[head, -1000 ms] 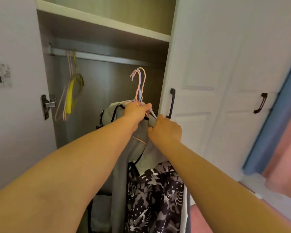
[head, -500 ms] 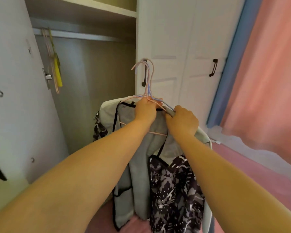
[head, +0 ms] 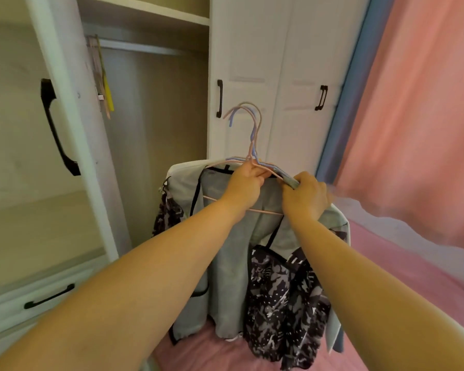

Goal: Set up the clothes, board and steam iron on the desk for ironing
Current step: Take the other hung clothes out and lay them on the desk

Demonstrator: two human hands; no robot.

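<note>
Before wardrobe — hands grip grey, patterned clothes.

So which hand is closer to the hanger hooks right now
Left. The left hand grips the hangers just below the hanger hooks, where the necks meet the shoulders. The right hand grips farther out and lower, on the hangers' right shoulder.

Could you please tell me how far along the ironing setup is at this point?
Done: the clothes are out of the open wardrobe, their hangers clear of the rail. In hand: the left hand grips the hangers below the hooks, and the right hand holds the jacket's shoulder. Left: carrying them to the desk and setting out board and iron, none of which is in view.
</note>
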